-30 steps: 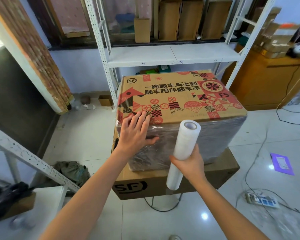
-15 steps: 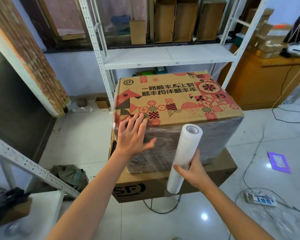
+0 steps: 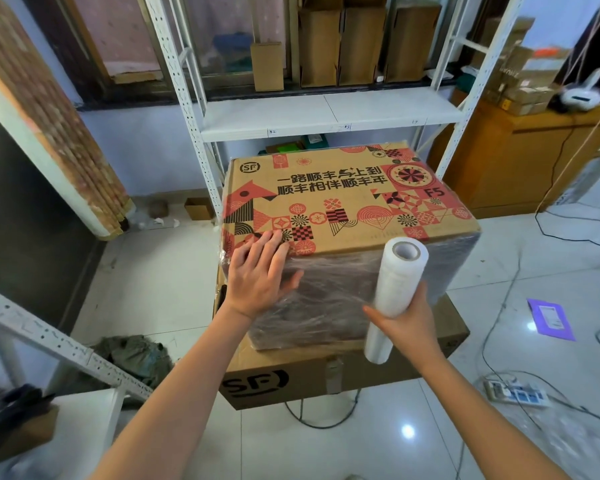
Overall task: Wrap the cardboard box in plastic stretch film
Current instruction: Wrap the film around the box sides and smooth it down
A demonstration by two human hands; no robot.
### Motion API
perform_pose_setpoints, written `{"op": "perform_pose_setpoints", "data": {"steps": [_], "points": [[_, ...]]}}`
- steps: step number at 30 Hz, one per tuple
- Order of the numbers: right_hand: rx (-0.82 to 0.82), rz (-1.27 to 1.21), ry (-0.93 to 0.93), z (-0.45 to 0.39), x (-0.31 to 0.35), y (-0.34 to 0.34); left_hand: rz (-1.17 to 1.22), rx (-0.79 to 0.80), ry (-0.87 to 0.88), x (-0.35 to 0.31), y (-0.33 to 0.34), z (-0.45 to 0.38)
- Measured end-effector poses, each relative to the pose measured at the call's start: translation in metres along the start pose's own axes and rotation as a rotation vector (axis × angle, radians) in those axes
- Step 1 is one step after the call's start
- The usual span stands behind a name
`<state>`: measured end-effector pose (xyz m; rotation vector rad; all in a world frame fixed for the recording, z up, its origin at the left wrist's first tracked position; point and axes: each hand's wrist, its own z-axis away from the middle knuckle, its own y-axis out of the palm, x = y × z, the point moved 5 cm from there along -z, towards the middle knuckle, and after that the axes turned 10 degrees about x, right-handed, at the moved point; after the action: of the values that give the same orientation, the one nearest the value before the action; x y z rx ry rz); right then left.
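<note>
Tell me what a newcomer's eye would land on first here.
First, the printed box at centre, its near side already filmed, sitting on a flat SF carton. Next, the white film roll held upright in the right hand before that side. The left hand presses flat on the box's near left corner.

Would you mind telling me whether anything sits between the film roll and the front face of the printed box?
Nothing visible does. The right hand grips the film roll just in front of the film-covered face of the cardboard box, and the left hand presses flat on the near-left corner, off to the side.
</note>
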<state>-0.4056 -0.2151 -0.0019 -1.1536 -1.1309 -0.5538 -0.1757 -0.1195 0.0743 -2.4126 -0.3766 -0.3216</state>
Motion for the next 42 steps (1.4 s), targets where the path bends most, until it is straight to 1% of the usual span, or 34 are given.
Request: {"op": "perform_pose_setpoints", "data": {"steps": [3, 6, 12, 16, 18, 20, 22, 24, 28, 33, 35, 38, 40, 42], "points": [[-0.044, 0.021, 0.007, -0.007, 0.005, 0.001, -0.02, -0.036, 0.008, 0.001, 0.001, -0.003], [-0.037, -0.063, 0.043, -0.005, -0.004, 0.006, -0.027, -0.056, 0.01, 0.002, 0.003, -0.002], [0.136, -0.138, 0.078, 0.004, -0.023, 0.018, -0.031, -0.055, 0.001, 0.002, 0.002, -0.001], [0.268, -0.143, 0.061, 0.008, -0.03, 0.022, -0.025, -0.038, -0.019, 0.003, 0.001, -0.001], [0.285, -0.145, 0.037, 0.01, -0.029, 0.019, -0.014, -0.026, -0.026, 0.004, 0.001, 0.0], [0.242, -0.12, -0.013, 0.01, -0.024, 0.009, 0.009, -0.011, -0.031, 0.004, 0.001, 0.002], [0.158, -0.096, -0.052, 0.008, -0.02, -0.003, 0.042, 0.01, -0.022, 0.004, 0.001, 0.003], [0.084, -0.099, -0.063, 0.005, -0.016, -0.014, 0.067, 0.04, -0.007, 0.004, 0.002, 0.003], [-0.012, -0.092, -0.044, 0.002, -0.016, -0.017, 0.093, 0.07, -0.01, 0.004, 0.003, 0.005], [-0.145, -0.007, -0.067, 0.003, -0.013, -0.012, 0.142, 0.025, -0.052, 0.005, 0.0, 0.004], [-0.177, -0.003, -0.054, -0.002, -0.01, -0.01, 0.148, -0.004, -0.082, 0.004, -0.001, 0.002], [-0.218, 0.04, -0.042, -0.01, -0.006, -0.009, 0.148, -0.013, -0.081, -0.001, 0.0, 0.0], [-0.241, 0.104, -0.049, -0.013, -0.002, -0.006, 0.175, 0.008, -0.144, 0.001, 0.002, 0.001], [-0.259, 0.139, -0.052, -0.014, 0.0, -0.002, 0.212, 0.048, -0.273, 0.003, 0.003, 0.001]]}}
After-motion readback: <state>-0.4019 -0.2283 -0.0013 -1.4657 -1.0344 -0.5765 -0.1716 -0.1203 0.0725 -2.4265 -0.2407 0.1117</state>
